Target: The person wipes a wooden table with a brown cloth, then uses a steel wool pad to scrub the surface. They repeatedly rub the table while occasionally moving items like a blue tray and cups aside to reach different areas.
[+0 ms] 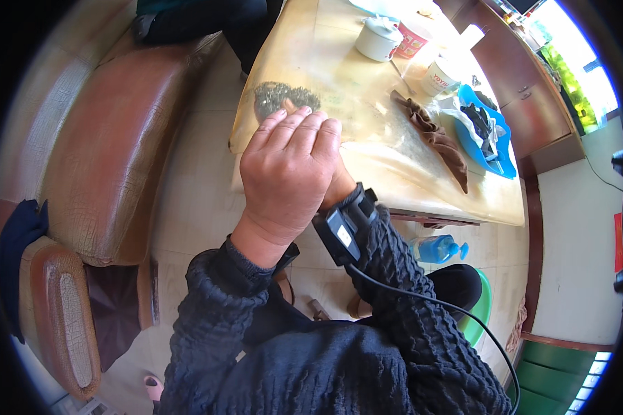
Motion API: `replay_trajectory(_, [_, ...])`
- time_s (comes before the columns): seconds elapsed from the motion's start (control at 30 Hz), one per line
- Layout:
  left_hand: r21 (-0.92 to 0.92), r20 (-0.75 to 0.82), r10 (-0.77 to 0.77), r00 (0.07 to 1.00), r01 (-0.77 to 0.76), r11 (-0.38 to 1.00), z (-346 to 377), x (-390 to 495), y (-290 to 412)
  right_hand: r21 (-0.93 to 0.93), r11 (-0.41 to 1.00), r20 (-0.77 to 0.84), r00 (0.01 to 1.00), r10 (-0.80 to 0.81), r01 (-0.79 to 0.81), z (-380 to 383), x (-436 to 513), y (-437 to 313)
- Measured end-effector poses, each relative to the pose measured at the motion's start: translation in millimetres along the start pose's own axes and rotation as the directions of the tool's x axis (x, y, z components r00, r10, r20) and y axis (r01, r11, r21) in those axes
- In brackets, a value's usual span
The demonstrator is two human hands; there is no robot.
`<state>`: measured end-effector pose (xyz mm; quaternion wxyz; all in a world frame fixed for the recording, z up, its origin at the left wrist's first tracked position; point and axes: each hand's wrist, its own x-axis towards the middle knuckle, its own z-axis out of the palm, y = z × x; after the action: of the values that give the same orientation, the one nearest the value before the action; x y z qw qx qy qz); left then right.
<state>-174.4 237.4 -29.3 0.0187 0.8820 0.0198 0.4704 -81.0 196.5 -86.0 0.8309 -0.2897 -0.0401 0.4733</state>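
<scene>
My left hand lies over my right hand, its fingers side by side and pointing away from me. The left hand covers most of the right, so whatever the right palm and fingers hold is hidden. Just beyond the fingertips, at the near left corner of the covered table, is a dark, speckled clump. A fingertip shows against it. What the clump is made of cannot be told. A black device with a cable is strapped to my right wrist.
A twisted brown cloth, a blue tray with dark and white items, a white lidded pot and paper cups stand on the table. A blue-capped bottle is on the floor. Left stands a leather sofa; a person's leg shows beyond.
</scene>
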Motion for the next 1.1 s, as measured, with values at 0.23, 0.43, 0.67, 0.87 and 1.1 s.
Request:
replay_trajectory(0.23, [0.002, 0.02, 0.012, 1.0, -0.012, 1.0, -3.1, -1.8, -2.4, -0.122, 0.992, 0.06, 0.998, -0.013, 0.021, 0.1, 14.9, -5.1])
replay_trajectory(0.43, [-0.005, 0.022, -0.043, 0.999, 0.043, 0.999, -4.3, -3.5, 1.2, -0.671, 0.597, 0.275, 0.895, -0.35, 0.44, -26.4, -24.7, 7.0])
replay_trajectory(0.67, [0.021, 0.03, -0.021, 0.999, 0.02, 1.0, -5.9, -2.8, 2.2, -0.544, -0.613, 0.828, 0.485, -0.282, 0.573, -24.2, -19.1, -0.9])
replay_trajectory(0.87, [0.013, 0.04, -0.047, 0.998, 0.047, 0.999, -4.9, -8.7, 2.4, -0.518, -0.631, 0.846, 0.454, -0.279, 0.578, -26.3, -27.0, 5.7])
replay_trajectory(1.1, [0.011, 0.062, -0.041, 0.997, 0.04, 0.999, -5.0, -11.7, 0.9, -0.626, -0.388, 0.777, 0.582, -0.24, 0.677, -29.1, -13.8, 5.0])
